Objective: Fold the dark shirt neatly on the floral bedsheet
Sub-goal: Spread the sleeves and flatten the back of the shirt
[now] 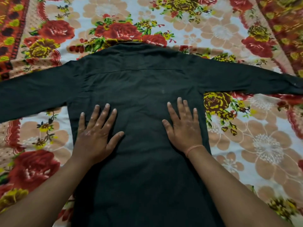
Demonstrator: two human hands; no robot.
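Observation:
The dark shirt (139, 82) lies flat on the floral bedsheet (255, 133), back side up, collar away from me and both long sleeves spread straight out to left and right. My left hand (96, 133) rests palm down on the left side of the shirt's body, fingers spread. My right hand (183, 126) lies palm down on the right side, also spread, with a thin orange band on its wrist. Neither hand grips any cloth. The shirt's lower hem is out of view below.
The bedsheet has red roses, peach flowers and yellow blooms on pale blue, with a red-orange border band at far left (9, 30) and far right (282, 22). The right sleeve cuff (295, 84) reaches the frame's right edge.

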